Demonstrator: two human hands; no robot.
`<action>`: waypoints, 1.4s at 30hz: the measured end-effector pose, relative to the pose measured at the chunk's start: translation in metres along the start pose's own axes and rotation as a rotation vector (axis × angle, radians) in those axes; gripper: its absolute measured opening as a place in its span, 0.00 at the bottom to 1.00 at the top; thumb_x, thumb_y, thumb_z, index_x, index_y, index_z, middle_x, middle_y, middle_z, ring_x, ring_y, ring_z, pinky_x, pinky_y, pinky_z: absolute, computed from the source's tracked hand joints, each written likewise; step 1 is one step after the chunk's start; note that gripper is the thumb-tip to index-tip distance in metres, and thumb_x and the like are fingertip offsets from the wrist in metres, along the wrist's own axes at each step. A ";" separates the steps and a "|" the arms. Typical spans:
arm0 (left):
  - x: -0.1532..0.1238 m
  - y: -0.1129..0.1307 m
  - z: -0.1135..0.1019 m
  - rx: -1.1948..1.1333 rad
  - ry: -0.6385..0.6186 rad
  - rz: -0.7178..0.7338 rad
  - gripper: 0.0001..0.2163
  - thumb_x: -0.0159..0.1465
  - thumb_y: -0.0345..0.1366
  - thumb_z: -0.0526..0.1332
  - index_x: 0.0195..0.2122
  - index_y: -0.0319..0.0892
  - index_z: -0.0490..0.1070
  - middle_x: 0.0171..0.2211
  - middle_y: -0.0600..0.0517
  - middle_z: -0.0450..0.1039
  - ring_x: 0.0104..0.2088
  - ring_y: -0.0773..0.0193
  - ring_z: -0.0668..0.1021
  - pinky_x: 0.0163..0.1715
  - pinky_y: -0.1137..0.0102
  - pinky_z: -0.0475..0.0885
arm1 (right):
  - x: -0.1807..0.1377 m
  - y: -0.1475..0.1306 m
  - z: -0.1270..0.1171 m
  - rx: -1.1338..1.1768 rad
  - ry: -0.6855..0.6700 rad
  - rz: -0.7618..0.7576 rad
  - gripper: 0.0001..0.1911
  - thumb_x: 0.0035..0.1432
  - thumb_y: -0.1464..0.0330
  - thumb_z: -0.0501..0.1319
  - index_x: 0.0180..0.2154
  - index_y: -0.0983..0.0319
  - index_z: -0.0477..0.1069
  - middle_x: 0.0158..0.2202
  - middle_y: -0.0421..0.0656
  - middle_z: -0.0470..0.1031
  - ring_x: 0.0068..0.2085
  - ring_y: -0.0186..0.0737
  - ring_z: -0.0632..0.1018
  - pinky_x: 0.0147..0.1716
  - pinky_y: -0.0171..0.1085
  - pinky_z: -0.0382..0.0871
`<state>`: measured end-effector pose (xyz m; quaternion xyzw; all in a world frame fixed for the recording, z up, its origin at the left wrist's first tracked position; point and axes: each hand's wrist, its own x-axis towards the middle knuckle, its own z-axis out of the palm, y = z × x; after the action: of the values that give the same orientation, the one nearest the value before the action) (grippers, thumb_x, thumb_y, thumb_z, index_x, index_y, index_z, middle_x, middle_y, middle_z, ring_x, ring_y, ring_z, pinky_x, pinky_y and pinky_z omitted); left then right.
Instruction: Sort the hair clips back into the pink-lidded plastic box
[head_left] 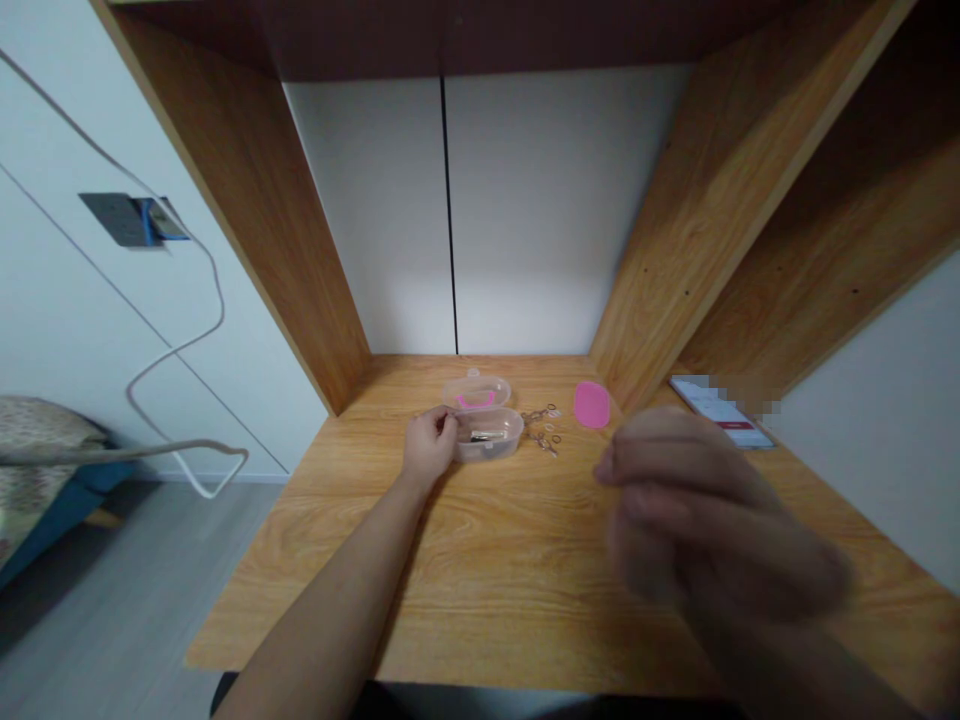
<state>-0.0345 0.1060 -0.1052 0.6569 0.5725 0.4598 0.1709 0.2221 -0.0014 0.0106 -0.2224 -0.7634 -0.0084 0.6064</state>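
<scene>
A small clear plastic box [502, 450] stands on the wooden desktop, its hinged lid [491, 385] with a pink handle tipped open behind it. My left hand [431, 445] grips the box's left rim between thumb and fingers. Some small dark and metallic items [486, 436] lie inside, too small to name. Beside the box's right end are several small metal clips or rings [541, 440]. My right hand [697, 510] is raised close to the camera, right of the box, blurred, with its fingers curled in. Whatever it may hold is hidden.
A pink oval piece [592, 404] lies right of the metal bits. Farther right, a phone-like device [724, 412] with a lit screen rests on the desktop [487, 590]. Wooden side panels [675, 230] flank the back. A white cable [214, 270] hangs at left.
</scene>
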 end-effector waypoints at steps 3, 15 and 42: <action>0.000 0.001 0.000 -0.005 -0.007 0.000 0.14 0.64 0.34 0.53 0.34 0.40 0.80 0.30 0.50 0.80 0.32 0.61 0.78 0.32 0.72 0.66 | -0.004 0.078 0.009 -0.177 0.142 -0.092 0.12 0.60 0.75 0.59 0.42 0.53 0.73 0.32 0.40 0.76 0.34 0.41 0.78 0.35 0.44 0.74; 0.001 0.002 -0.001 -0.022 -0.014 0.007 0.14 0.64 0.34 0.53 0.34 0.40 0.79 0.29 0.50 0.80 0.30 0.62 0.78 0.31 0.72 0.66 | -0.070 0.159 0.027 -0.437 -0.790 0.393 0.29 0.64 0.52 0.58 0.62 0.57 0.66 0.64 0.48 0.69 0.68 0.63 0.60 0.65 0.67 0.48; 0.003 -0.002 -0.003 -0.076 0.094 -0.120 0.14 0.62 0.34 0.53 0.34 0.41 0.80 0.32 0.49 0.82 0.35 0.58 0.81 0.36 0.70 0.69 | -0.058 0.144 0.012 -0.324 -0.739 0.344 0.05 0.53 0.63 0.68 0.27 0.56 0.78 0.60 0.46 0.71 0.69 0.60 0.59 0.65 0.65 0.53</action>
<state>-0.0383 0.1082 -0.1046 0.5921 0.6002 0.5007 0.1959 0.2707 0.1126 -0.0833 -0.4264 -0.8698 0.0532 0.2423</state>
